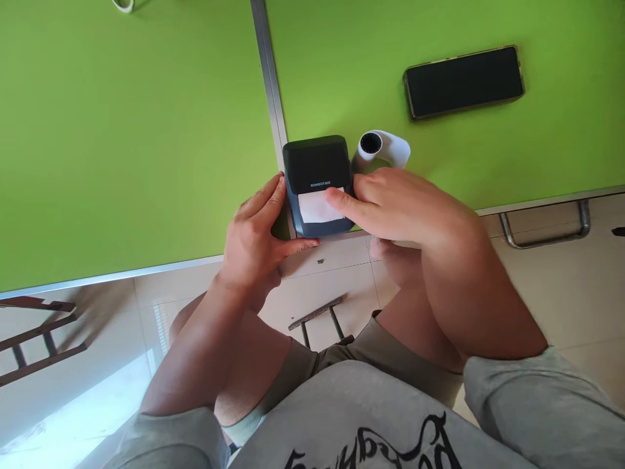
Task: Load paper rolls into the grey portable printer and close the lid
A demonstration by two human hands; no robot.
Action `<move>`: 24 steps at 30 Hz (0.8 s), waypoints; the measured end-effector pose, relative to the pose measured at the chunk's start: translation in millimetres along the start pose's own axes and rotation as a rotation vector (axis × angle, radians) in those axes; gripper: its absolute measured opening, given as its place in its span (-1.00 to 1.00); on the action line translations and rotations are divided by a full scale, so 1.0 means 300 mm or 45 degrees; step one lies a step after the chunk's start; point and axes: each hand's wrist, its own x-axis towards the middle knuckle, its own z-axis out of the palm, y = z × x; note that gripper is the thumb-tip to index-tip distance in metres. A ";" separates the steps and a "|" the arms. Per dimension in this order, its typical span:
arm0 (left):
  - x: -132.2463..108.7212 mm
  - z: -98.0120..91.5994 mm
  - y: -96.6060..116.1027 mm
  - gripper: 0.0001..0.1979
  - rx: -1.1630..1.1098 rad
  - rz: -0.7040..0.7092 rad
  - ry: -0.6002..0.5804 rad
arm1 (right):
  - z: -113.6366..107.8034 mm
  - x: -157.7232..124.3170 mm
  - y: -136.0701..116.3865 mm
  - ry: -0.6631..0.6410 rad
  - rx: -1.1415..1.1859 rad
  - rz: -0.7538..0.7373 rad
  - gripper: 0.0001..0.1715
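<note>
Grey cloth lies nearest, the wearer's shirt [361, 404], with the shorts [415, 361] and pale floor [541, 293] beyond. Next comes the near edge of the green tabletop [127, 143]. The left hand [251, 231] sits there, its fingers laid along the printer's left side and the thumb along its near edge, grasping that corner; this hold probably keeps the light-looking body from sliding. The right hand [398, 198] comes in from the right, its thumb resting on the paper [315, 207] and the other fingers bent by the right side. The thumb seems to keep the paper flat; whether those fingers grip anything, I cannot tell.

The dark printer [317, 159] stands at the near edge beside the metal strip [267, 71], likely set there for easy reach by both hands, with its paper side toward the wearer. Just right and slightly farther is a white coil [398, 150] with a dark round end. Farther right lies the phone [463, 83], dark screen up, well clear of the hands. At the far left, a white ring [125, 5] is cut off by the frame.
</note>
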 end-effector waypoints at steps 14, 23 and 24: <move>0.008 -0.003 0.007 -0.01 -0.037 -0.051 -0.013 | 0.027 -0.004 0.007 0.018 -0.001 -0.147 -0.49; -0.002 0.018 0.002 0.06 0.068 -0.041 -0.014 | -0.087 -0.092 0.019 0.223 -0.014 -0.013 -0.66; -0.002 0.020 0.004 0.06 0.077 -0.050 -0.019 | -0.094 -0.092 0.011 0.349 0.003 -0.039 -0.68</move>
